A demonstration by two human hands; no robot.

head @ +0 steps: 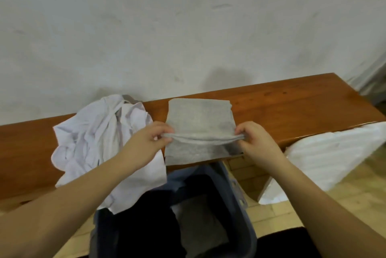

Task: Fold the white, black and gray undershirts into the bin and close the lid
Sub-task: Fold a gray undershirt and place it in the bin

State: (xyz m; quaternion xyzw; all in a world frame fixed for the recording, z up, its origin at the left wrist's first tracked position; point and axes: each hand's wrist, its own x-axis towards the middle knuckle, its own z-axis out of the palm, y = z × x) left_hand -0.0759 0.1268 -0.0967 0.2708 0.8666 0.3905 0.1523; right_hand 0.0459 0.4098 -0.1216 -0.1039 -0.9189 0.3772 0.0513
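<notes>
Gray undershirt (200, 119) pinched by left hand (149, 142); right hand (253, 142).

I see a brown wooden bench (292, 101) against a pale wall (188, 17), a white bag (334, 153) leaning at its right, tiled floor (344, 191) below.

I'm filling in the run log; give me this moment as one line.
step: folding gray undershirt on table | left hand, right hand: pinching fold | white undershirt: unfolded | bin: open

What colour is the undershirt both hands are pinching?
Light heather gray undershirt, pinched by the left hand and right hand; head view, the only one.
</notes>
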